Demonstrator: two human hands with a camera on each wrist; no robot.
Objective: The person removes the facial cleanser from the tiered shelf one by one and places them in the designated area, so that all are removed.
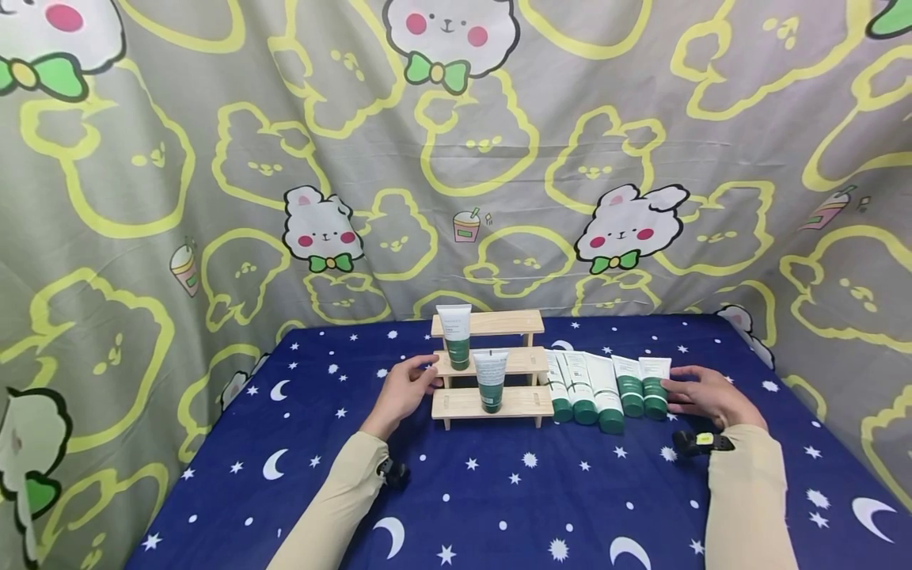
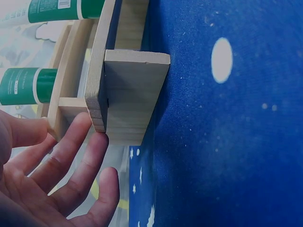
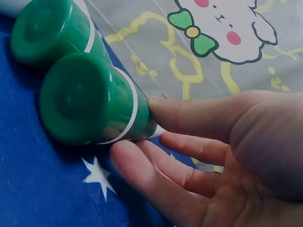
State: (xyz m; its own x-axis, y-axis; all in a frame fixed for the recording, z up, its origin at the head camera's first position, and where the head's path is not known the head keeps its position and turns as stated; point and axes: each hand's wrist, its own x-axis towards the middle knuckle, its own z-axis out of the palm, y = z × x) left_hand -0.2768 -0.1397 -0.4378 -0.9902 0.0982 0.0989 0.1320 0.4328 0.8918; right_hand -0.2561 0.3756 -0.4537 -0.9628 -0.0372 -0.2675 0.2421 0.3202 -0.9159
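A three-step wooden stand [image 1: 456, 404] stands on the table, its left end held by my left hand [image 1: 408, 389]. The left wrist view shows that thumb on the end of the middle step, with fingertips against the lower one. One white-and-green squeeze tube [image 1: 457, 339] is upright on the middle step; another tube [image 1: 491, 381] stands on the bottom step. At the right end of a row of lying tubes, my right hand [image 1: 712, 393] pinches the edge of the outermost tube [image 3: 78, 101], thumb on top and fingers along its side.
Several more tubes [image 1: 580, 388] lie side by side between the stand and the right hand, green caps toward me. A dark blue cloth [image 1: 484, 491] with moons and stars covers the table. Behind it hangs a grey curtain [image 1: 492, 166] with cartoon animals.
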